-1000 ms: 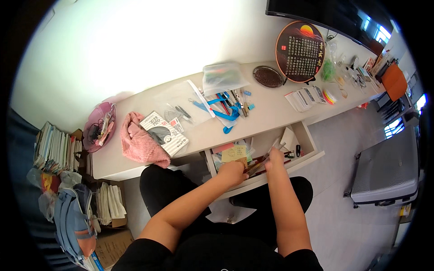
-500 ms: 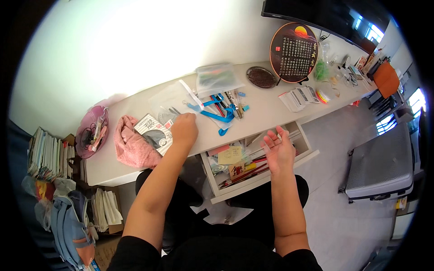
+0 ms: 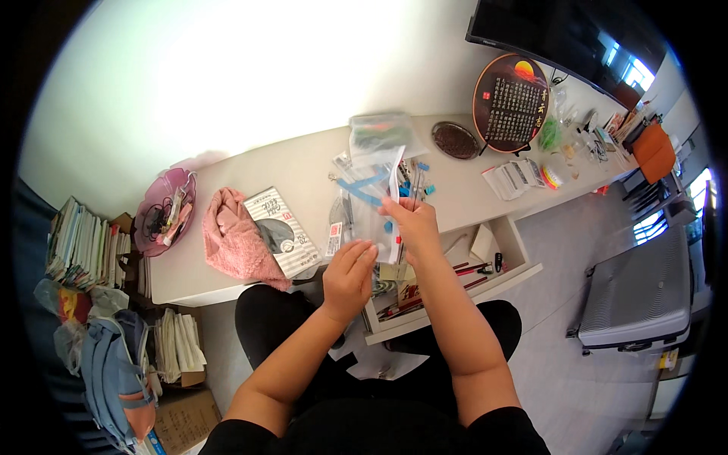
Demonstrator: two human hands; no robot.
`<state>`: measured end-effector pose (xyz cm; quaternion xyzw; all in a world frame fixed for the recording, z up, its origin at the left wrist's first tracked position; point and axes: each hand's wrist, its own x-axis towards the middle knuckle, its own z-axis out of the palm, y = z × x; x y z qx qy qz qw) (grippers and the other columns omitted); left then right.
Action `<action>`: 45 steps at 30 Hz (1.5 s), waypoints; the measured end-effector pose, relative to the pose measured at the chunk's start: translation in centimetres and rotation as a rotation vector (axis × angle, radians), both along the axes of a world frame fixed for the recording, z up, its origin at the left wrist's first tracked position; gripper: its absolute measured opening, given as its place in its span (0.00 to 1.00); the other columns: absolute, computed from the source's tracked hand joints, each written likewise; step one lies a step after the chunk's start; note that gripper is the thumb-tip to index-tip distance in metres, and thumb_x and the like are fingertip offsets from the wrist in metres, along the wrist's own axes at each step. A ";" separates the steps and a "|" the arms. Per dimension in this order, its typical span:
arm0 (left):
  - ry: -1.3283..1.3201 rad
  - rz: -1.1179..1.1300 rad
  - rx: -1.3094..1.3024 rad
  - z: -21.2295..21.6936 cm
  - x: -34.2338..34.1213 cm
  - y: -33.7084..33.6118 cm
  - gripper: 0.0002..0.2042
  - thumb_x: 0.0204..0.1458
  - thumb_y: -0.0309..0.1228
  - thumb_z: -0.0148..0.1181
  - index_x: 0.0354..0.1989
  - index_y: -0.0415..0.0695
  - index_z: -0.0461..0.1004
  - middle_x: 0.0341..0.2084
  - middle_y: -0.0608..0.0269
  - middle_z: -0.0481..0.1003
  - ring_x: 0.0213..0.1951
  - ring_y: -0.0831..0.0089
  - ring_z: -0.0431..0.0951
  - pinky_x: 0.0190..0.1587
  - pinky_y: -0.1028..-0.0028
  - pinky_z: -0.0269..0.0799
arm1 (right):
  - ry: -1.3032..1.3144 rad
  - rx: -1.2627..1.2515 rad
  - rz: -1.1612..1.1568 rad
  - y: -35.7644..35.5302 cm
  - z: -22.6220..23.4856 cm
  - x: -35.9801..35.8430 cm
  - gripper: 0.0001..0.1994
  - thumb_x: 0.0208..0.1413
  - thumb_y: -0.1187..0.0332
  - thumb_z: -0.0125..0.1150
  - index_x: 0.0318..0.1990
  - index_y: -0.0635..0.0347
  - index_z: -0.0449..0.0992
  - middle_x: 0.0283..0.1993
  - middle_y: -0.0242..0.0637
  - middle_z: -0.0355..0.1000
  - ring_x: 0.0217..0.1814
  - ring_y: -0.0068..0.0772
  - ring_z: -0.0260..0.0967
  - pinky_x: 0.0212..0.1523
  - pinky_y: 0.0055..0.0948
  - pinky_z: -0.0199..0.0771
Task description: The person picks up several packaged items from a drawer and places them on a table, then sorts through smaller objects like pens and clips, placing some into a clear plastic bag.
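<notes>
A clear zip bag [image 3: 369, 225] with a white closing strip is held up over the desk's front edge, between my hands. My right hand [image 3: 413, 227] pinches it at the strip side. My left hand [image 3: 350, 279] is closed on its lower left corner, fingertips partly hidden. Through the clear plastic shows a blue lanyard [image 3: 362, 186], and just left of it lies a small clear packet with a red and white label [image 3: 334, 240]. Several pens and small blue pieces [image 3: 422, 167] lie behind the bag. Below my right hand, the open drawer [image 3: 516, 241] holds pencils and papers.
A striped box [image 3: 292, 241] and pink cloth [image 3: 236, 239] lie on the left, beside a purple bowl [image 3: 155, 241]. Farther back are a frosted pouch [image 3: 379, 135], a brown oval dish [image 3: 455, 140], a round plaque [image 3: 509, 102] and cards [image 3: 512, 180]. A grey suitcase [image 3: 638, 292] is at right.
The zip bag has come up off the desk toward me. My right hand has moved from over the drawer onto it; my left hand has moved right and nearer.
</notes>
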<state>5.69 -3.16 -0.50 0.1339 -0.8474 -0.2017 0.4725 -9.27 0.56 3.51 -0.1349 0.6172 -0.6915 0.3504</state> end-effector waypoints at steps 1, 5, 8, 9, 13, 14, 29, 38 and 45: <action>-0.021 -0.029 0.012 0.1 0.1 0.3 0.15 0.39 0.21 0.62 0.39 0.39 0.74 0.40 0.54 0.74 0.43 0.53 0.74 0.44 0.66 0.71 | 0.003 -0.031 -0.001 0.2 -0.1 0.1 0.10 0.49 0.66 0.65 0.32 0.64 0.75 0.29 0.33 0.73 0.26 0.17 0.65 0.27 0.18 0.66; 0.011 -0.091 0.076 3.3 0.5 -0.1 0.21 0.34 0.27 0.68 0.41 0.39 0.74 0.41 0.51 0.72 0.45 0.53 0.71 0.47 0.63 0.68 | -0.055 -0.113 -0.013 1.1 0.6 0.8 0.09 0.48 0.66 0.65 0.29 0.63 0.75 0.25 0.29 0.71 0.23 0.16 0.62 0.25 0.19 0.62; 0.002 -0.128 -0.034 4.3 -0.1 0.2 0.17 0.34 0.24 0.66 0.38 0.40 0.74 0.33 0.57 0.72 0.36 0.57 0.72 0.36 0.66 0.69 | -0.112 -0.088 0.042 1.6 1.5 1.9 0.09 0.49 0.66 0.65 0.29 0.63 0.75 0.24 0.30 0.71 0.20 0.16 0.61 0.21 0.18 0.62; 0.047 -0.114 -0.055 3.9 0.0 0.0 0.17 0.33 0.22 0.65 0.37 0.40 0.74 0.30 0.58 0.71 0.35 0.58 0.72 0.35 0.66 0.68 | -0.123 -0.074 0.077 1.8 1.8 2.3 0.09 0.49 0.66 0.65 0.29 0.62 0.75 0.24 0.30 0.71 0.19 0.15 0.61 0.19 0.18 0.61; 0.193 -0.049 -0.007 2.7 0.4 -0.4 0.14 0.33 0.17 0.63 0.32 0.39 0.73 0.24 0.58 0.69 0.29 0.59 0.70 0.30 0.67 0.67 | -0.065 0.042 0.189 3.6 2.6 3.3 0.11 0.47 0.64 0.67 0.28 0.63 0.75 0.23 0.29 0.71 0.17 0.13 0.58 0.17 0.17 0.59; 0.220 -0.030 0.037 2.7 0.5 -0.4 0.13 0.32 0.16 0.63 0.30 0.39 0.73 0.24 0.58 0.69 0.28 0.59 0.70 0.30 0.67 0.66 | -0.029 0.099 0.206 4.1 3.3 3.8 0.11 0.47 0.64 0.68 0.28 0.63 0.76 0.23 0.29 0.71 0.17 0.13 0.58 0.17 0.17 0.59; 0.168 -0.165 -0.236 1.0 1.2 1.7 0.09 0.32 0.16 0.62 0.19 0.40 0.67 0.21 0.63 0.67 0.25 0.63 0.68 0.27 0.68 0.63 | 0.093 0.300 0.272 9.1 0.3 5.0 0.16 0.45 0.60 0.68 0.20 0.65 0.73 0.17 0.31 0.69 0.13 0.18 0.61 0.14 0.19 0.60; 0.162 -0.219 -0.220 1.0 2.0 2.1 0.10 0.32 0.17 0.64 0.18 0.40 0.67 0.20 0.63 0.66 0.25 0.63 0.68 0.27 0.68 0.64 | 0.074 0.226 0.157 6.1 1.0 0.3 0.16 0.48 0.61 0.66 0.20 0.61 0.69 0.17 0.30 0.67 0.11 0.17 0.59 0.12 0.17 0.61; 0.182 -0.193 -0.158 1.3 3.3 2.9 0.12 0.29 0.17 0.67 0.17 0.40 0.67 0.17 0.62 0.65 0.24 0.61 0.67 0.27 0.68 0.64 | 0.084 0.209 0.034 4.2 1.0 -3.8 0.16 0.48 0.61 0.67 0.20 0.60 0.67 0.18 0.28 0.65 0.11 0.16 0.57 0.12 0.19 0.63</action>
